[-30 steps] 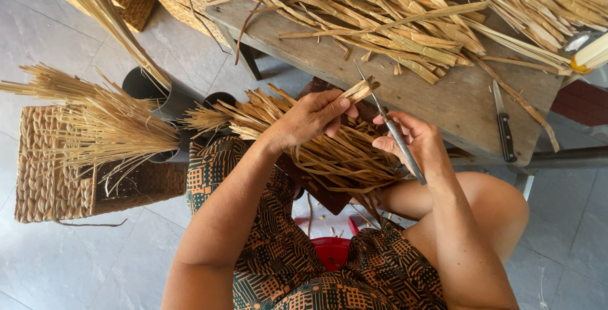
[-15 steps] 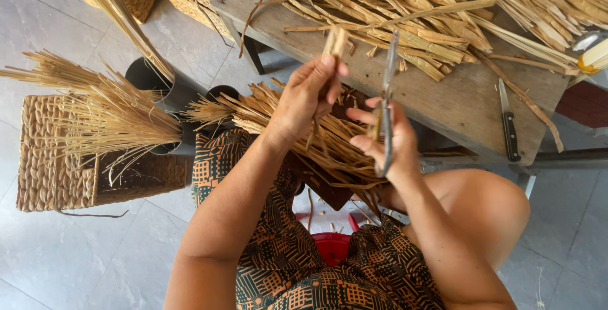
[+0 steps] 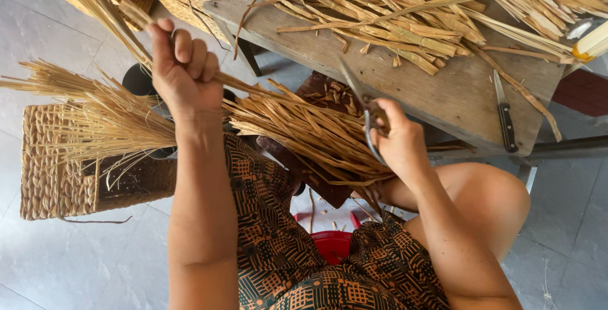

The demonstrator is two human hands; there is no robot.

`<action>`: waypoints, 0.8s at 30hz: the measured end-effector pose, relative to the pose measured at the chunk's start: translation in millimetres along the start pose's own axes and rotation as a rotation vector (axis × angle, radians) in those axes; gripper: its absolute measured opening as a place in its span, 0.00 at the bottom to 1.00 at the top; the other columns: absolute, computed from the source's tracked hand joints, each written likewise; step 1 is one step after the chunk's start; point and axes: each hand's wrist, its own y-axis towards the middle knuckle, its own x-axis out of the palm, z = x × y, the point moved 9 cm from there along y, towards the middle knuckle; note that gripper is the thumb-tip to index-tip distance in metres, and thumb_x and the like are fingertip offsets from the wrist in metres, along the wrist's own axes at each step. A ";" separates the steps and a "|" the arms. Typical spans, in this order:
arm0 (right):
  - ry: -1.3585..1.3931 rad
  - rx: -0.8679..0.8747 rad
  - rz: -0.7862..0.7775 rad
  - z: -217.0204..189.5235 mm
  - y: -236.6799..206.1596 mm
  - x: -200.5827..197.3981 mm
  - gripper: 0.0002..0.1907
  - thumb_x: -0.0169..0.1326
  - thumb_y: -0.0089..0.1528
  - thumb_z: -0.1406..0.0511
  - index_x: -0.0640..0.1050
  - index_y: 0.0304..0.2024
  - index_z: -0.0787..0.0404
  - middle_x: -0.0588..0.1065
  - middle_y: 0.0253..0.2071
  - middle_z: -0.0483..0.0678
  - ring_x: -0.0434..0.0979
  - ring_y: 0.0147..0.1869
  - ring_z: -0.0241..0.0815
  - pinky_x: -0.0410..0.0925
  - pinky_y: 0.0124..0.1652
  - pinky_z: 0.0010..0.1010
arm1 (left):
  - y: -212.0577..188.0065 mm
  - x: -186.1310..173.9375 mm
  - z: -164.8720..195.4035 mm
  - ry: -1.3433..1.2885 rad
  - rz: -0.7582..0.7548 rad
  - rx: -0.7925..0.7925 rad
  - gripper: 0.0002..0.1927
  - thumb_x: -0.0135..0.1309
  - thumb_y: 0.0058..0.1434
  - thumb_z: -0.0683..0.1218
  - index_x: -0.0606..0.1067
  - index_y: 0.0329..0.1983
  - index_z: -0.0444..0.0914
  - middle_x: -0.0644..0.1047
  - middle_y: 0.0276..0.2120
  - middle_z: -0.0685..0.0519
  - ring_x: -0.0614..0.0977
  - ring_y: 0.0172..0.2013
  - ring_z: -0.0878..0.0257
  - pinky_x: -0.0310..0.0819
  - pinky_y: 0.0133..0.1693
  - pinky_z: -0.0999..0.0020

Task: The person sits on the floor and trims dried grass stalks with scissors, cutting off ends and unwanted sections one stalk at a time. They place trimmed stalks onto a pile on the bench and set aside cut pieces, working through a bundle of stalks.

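A seated person works dried straw over the lap. The left hand (image 3: 183, 69) is raised out past the table's near left corner, its fingers (image 3: 190, 53) curled and pressed together around a single flat strip of straw (image 3: 136, 15) that sticks up from the fist. The right hand (image 3: 399, 142) sits just below the table's front edge, fingers closed through the handles of a pair of scissors (image 3: 361, 107) whose blades point up and to the left over that edge. Between the two hands a bundle of straw (image 3: 304, 136) lies across the lap in a patterned orange-and-black dress (image 3: 278, 246), its frayed tips fanning out to the left above a woven basket (image 3: 50, 170) on the tiled floor. On the wooden table (image 3: 456, 101), loose straw strips (image 3: 380, 12) are heaped along the far side, and a knife (image 3: 505, 117) lies near the front right corner.
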 end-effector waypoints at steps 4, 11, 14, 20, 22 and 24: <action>-0.036 -0.211 0.228 -42.0 -12.7 -27.2 0.27 0.62 0.63 0.74 0.71 0.63 0.57 0.81 0.47 0.52 0.85 0.47 0.43 0.79 0.43 0.31 | -4.7 -1.8 -7.9 0.559 0.083 -0.118 0.18 0.56 0.76 0.51 0.71 0.28 0.45 0.65 0.17 0.63 0.59 0.14 0.72 0.47 0.15 0.72; 0.119 -0.690 -0.002 -122.2 -43.4 -4.6 0.31 0.63 0.52 0.80 0.72 0.57 0.61 0.82 0.48 0.53 0.80 0.36 0.38 0.73 0.36 0.29 | -100.4 52.1 -139.4 0.910 -0.644 -0.910 0.20 0.47 0.71 0.54 0.81 0.48 0.34 0.83 0.28 0.52 0.78 0.24 0.66 0.75 0.29 0.72; 0.186 -0.597 -0.104 -116.1 -41.2 6.4 0.33 0.59 0.50 0.82 0.72 0.58 0.60 0.79 0.45 0.49 0.82 0.42 0.42 0.75 0.41 0.30 | -127.9 75.2 -162.1 0.584 -0.716 -0.925 0.22 0.46 0.75 0.52 0.78 0.56 0.31 0.81 0.40 0.46 0.85 0.43 0.60 0.82 0.46 0.67; 0.211 -0.408 -0.065 -92.4 -32.3 8.2 0.34 0.57 0.49 0.85 0.75 0.56 0.58 0.80 0.43 0.46 0.83 0.42 0.40 0.76 0.41 0.30 | -136.1 79.4 -178.8 0.189 -0.515 -1.096 0.25 0.43 0.74 0.50 0.67 0.68 0.31 0.82 0.49 0.43 0.83 0.51 0.56 0.79 0.54 0.60; 0.256 -0.414 -0.023 -92.1 -30.5 3.6 0.33 0.55 0.49 0.85 0.74 0.56 0.60 0.81 0.48 0.49 0.84 0.49 0.44 0.77 0.45 0.30 | -134.0 82.0 -182.5 0.083 -0.467 -1.115 0.25 0.43 0.74 0.50 0.65 0.69 0.32 0.82 0.49 0.43 0.83 0.51 0.56 0.79 0.55 0.60; 0.267 -0.350 -0.008 -86.8 -27.6 1.6 0.33 0.55 0.50 0.85 0.73 0.56 0.61 0.81 0.49 0.50 0.84 0.49 0.44 0.76 0.46 0.30 | -132.2 80.5 -186.4 0.023 -0.417 -1.125 0.26 0.43 0.73 0.50 0.65 0.70 0.33 0.82 0.48 0.44 0.84 0.49 0.57 0.80 0.53 0.62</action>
